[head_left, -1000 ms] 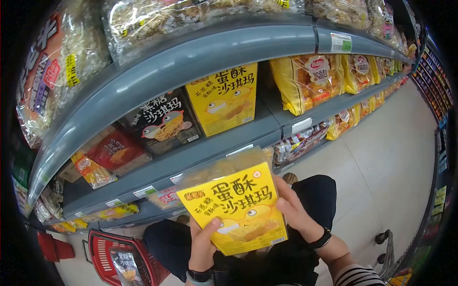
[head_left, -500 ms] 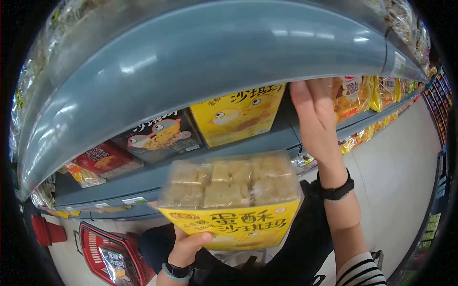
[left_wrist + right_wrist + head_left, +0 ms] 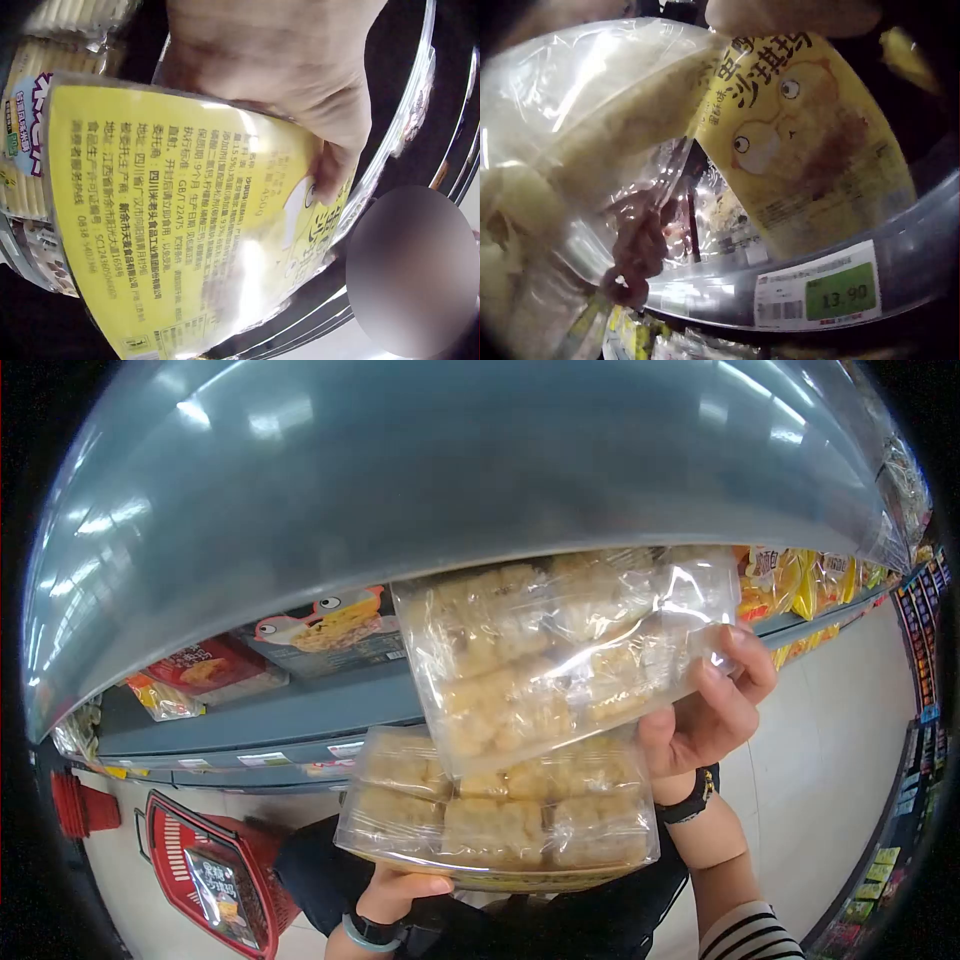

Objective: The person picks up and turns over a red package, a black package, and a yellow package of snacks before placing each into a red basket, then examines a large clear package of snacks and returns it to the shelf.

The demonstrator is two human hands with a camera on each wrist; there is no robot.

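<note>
Head view. Holding upper pack (image 3: 565,655) with right hand (image 3: 712,715), centre to right of frame: tilted, clear side out, pale pieces visible inside. Pinching its lower right end, thumb at bottom edge, fingertips bent onto clear face, little gap beyond pack thickness. Supporting lower pack (image 3: 500,825) with left hand (image 3: 395,895), lower centre; clear side up, pale pieces in rows. Curling thumb onto its near edge, rest of fingers hidden under pack. Overlapping from this angle, upper pack in front of lower; can't tell if touching. Arching across top of frame: shelf lip (image 3: 500,470). Standing below it, left of centre: black box (image 3: 340,628), then red box (image 3: 205,665) further left. Seen at right: yellow bags (image 3: 800,580). Placed lower left: red basket (image 3: 273,890), with black pack (image 3: 225,895) in it.

Left wrist view. Gripping yellow printed face of lower pack, hand across upper centre, thumb bent down over print. Filling middle and lower left with that face.

Right wrist view. Showing clear pack at left, yellow box (image 3: 810,150) at upper right, price tag (image 3: 817,292) reading 13.90 at lower right. Blurred at top edge, fingers (image 3: 795,15); can't tell grip from here.
</note>
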